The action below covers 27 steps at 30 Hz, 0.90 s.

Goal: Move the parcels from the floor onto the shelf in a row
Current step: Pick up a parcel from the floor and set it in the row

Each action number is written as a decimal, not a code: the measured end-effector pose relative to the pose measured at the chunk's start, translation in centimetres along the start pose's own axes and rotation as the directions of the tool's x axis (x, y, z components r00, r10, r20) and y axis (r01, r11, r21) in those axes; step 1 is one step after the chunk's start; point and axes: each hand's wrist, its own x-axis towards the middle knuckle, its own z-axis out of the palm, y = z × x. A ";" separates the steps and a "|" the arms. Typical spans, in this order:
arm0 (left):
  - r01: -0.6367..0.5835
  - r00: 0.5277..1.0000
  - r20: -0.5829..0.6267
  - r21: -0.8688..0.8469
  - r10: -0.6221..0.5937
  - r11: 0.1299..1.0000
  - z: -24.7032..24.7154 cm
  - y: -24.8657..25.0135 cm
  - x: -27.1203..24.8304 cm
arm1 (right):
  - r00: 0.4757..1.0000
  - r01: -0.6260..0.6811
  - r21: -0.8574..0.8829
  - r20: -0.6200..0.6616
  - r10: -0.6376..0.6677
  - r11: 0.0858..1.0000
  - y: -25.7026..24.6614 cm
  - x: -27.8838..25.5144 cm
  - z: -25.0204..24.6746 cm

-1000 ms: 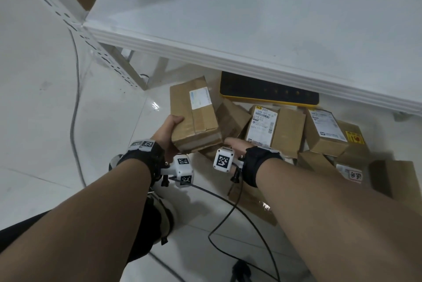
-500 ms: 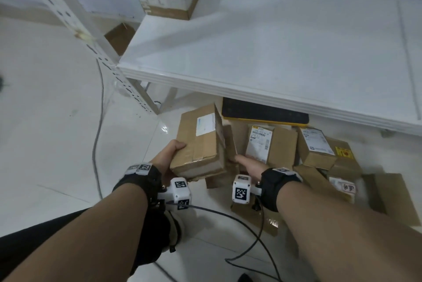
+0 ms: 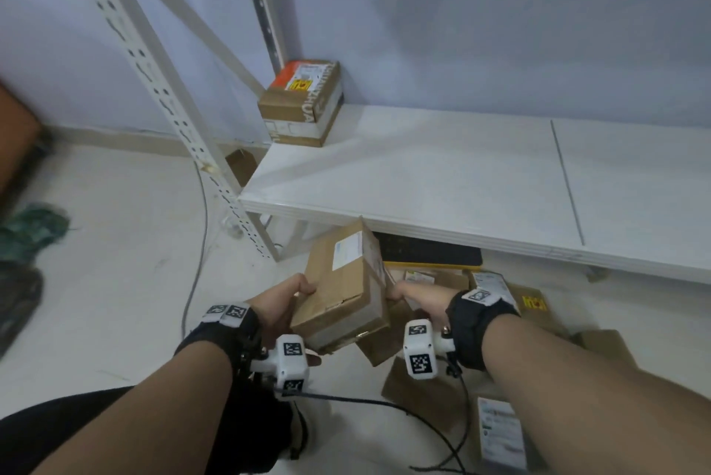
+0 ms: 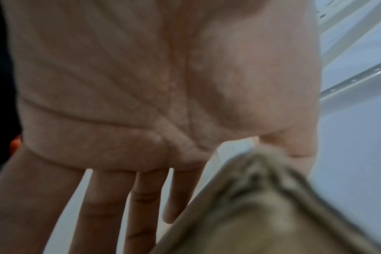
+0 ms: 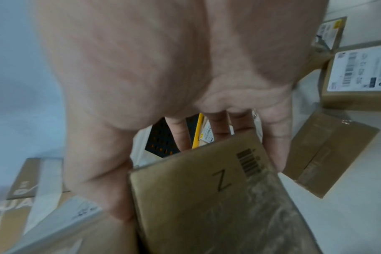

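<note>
I hold a brown cardboard parcel [image 3: 346, 290] with a white label in both hands, lifted off the floor just in front of the white shelf [image 3: 442, 174] edge. My left hand [image 3: 296, 293] grips its left end, thumb on top, fingers underneath. In the left wrist view the left hand [image 4: 141, 197] shows straight fingers beside the parcel's blurred corner [image 4: 261, 214]. My right hand [image 3: 404, 292] grips the right end; in the right wrist view the right hand [image 5: 185, 134] has its thumb along the parcel [image 5: 218, 206] and its fingers behind it. One parcel [image 3: 304, 105] stands on the shelf's back left corner.
Several more parcels lie on the floor under and before the shelf, among them a labelled one [image 3: 496, 286] and another [image 3: 500, 432] near my right arm. A flat black and yellow item [image 3: 431, 253] lies under the shelf. The perforated shelf post [image 3: 161, 90] stands left.
Both hands have raised the parcel off the pile toward the shelf's front edge. My head has tilted up, bringing the shelf top and the parcel on it into view.
</note>
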 end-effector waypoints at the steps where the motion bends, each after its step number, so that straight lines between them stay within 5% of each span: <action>1: -0.016 1.000 0.009 0.014 0.016 1.000 0.2 0.1 -0.6 | 0.999 0.024 -0.005 -0.026 -0.024 1.000 -0.7 -2.0 0.0; 12: -0.366 0.921 -0.154 -0.024 0.358 0.930 3.4 6.5 -5.8 | 0.933 0.243 0.014 -0.277 -0.230 0.970 -7.7 -6.3 -3.5; 16: -0.485 0.796 -0.317 0.176 0.515 0.857 5.3 9.8 -6.1 | 0.895 0.303 0.096 -0.371 -0.248 0.948 -10.6 -8.3 -4.5; 19: -0.420 0.670 -0.396 0.494 0.627 0.761 5.6 12.2 -5.0 | 0.865 0.340 0.099 -0.423 -0.270 0.935 -12.0 -7.7 -5.7; 22: -0.405 0.550 -0.425 0.618 0.719 0.674 5.9 14.5 -4.1 | 0.854 0.345 0.104 -0.448 -0.266 0.933 -13.2 -6.5 -6.6; 24: -0.423 0.568 -0.362 0.641 0.739 0.640 6.5 16.3 -3.0 | 0.831 0.354 0.091 -0.488 -0.269 0.931 -14.3 -5.6 -6.9; 27: -0.451 0.756 -0.206 0.522 0.621 0.724 7.1 18.5 -0.9 | 0.773 0.282 -0.029 -0.585 -0.245 0.959 -15.7 -3.2 -8.0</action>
